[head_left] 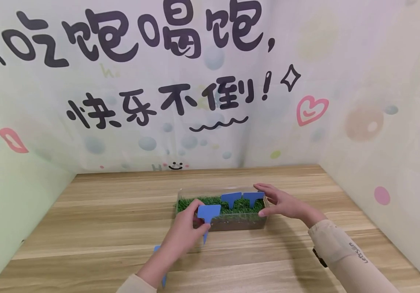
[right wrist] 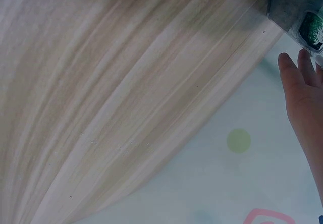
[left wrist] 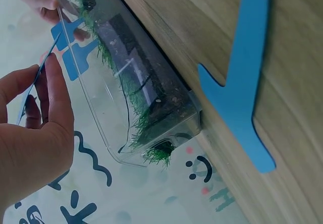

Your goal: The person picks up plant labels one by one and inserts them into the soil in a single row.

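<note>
My left hand [head_left: 185, 228] pinches a blue T-shaped plant label [head_left: 209, 211] between thumb and fingers, its pointed stem down, at the front left of a clear plastic box [head_left: 239, 223]. Artificial-looking green grass [head_left: 215, 200] fills the box above a dark layer. Two more blue labels, a middle one [head_left: 231, 198] and a right one [head_left: 253, 197], stand upright in the grass. My right hand [head_left: 283, 202] holds the box's right end, thumb by the front corner and fingers toward the back.
Another blue label [left wrist: 242, 82] lies on the wooden table [head_left: 96, 228], partly hidden by the left forearm in the head view. A printed cloth backdrop [head_left: 140, 142] rises behind the table and along both sides.
</note>
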`<state>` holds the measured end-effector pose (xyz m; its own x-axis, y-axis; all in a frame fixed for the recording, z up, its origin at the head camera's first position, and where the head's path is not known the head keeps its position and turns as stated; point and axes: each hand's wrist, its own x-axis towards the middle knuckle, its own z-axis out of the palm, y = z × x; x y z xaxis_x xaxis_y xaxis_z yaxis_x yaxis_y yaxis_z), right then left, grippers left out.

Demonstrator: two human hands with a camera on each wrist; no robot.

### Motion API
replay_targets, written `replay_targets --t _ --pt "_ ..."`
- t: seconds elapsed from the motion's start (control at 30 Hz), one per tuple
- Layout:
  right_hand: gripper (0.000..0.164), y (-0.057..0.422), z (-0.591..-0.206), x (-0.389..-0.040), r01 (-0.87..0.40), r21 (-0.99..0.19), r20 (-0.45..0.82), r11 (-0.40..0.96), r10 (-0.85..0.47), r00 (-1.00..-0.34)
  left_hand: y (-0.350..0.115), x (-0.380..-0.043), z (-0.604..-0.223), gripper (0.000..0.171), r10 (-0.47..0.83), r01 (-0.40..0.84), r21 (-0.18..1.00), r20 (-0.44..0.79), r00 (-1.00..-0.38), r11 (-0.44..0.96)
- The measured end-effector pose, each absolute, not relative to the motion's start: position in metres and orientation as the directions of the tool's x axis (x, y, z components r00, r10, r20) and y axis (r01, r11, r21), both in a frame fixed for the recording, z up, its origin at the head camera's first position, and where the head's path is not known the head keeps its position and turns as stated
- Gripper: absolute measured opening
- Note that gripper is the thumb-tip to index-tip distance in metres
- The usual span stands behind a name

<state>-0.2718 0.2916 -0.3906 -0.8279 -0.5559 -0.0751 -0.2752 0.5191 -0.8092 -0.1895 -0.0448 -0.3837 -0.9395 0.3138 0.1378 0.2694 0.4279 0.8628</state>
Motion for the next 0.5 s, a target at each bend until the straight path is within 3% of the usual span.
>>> replay_targets --t 0.5 --pt "0.090 0.291 -0.390 -0.271 -0.298 -0.796 -0.066 0.527 -0.565 -0.822 -0.043 -0.204 -0.378 0.013 0.175 0.278 0.874 0.225 -0.958 0.398"
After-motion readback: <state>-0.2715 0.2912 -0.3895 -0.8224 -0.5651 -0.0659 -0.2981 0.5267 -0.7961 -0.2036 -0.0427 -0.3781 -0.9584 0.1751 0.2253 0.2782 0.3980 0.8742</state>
